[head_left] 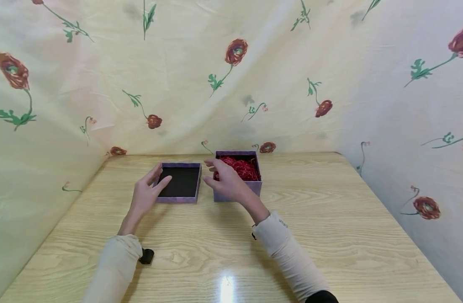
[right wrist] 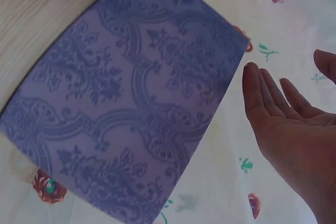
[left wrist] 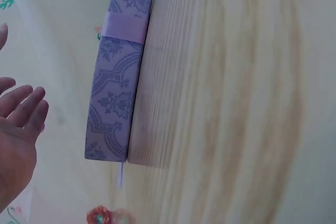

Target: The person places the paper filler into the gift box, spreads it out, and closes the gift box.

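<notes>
A shallow purple box lid [head_left: 179, 200] lies with its black inside facing up. Over its left side hovers my left hand [head_left: 145, 190], fingers loosely spread and holding nothing. The left wrist view shows the lid's patterned wall [left wrist: 113, 93], crossed by a lilac ribbon [left wrist: 124, 27]. To its right stands a deeper purple box [head_left: 255, 189], filled with shredded red paper [head_left: 244, 167]. My right hand [head_left: 228, 180] is above the box's left part and hides some of it; its fingers are relaxed. The right wrist view has the box's ornate wall [right wrist: 121, 87] beside my right hand [right wrist: 294, 129].
Both boxes sit near the far edge of a light wooden table [head_left: 193, 244]. A flower-printed cloth [head_left: 178, 75] hangs behind and along the sides. A small black object [head_left: 146, 256] shows at the left sleeve's cuff.
</notes>
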A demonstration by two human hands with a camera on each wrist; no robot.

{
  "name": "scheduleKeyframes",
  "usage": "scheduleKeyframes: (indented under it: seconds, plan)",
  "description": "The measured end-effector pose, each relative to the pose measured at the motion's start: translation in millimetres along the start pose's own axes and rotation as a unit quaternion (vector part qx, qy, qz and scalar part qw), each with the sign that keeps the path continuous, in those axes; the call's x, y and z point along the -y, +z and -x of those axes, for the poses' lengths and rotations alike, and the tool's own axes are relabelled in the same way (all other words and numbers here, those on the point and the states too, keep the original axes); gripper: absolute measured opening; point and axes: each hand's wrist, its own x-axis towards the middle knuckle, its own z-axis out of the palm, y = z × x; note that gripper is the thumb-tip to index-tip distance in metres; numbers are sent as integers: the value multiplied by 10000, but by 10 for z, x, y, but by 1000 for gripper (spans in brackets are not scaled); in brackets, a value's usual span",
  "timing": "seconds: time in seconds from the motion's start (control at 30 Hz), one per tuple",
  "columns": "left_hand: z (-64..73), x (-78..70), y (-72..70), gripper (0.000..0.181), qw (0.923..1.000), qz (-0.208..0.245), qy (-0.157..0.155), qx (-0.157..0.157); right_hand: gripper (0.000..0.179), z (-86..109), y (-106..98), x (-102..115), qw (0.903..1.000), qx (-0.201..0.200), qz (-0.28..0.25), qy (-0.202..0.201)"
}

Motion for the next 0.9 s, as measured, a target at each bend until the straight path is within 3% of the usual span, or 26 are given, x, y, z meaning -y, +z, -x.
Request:
scheduleKeyframes:
  seconds: [0.53, 0.9]
  plan:
    - [83, 189, -199, 79, 9964, -693, -476, 125, 61, -39, 333, 124, 9976, 456, -83, 506]
    - [118, 322, -279, 83, 9957, -656, -593, 272, 68, -64, 487, 92, 9930, 587, 119, 1016]
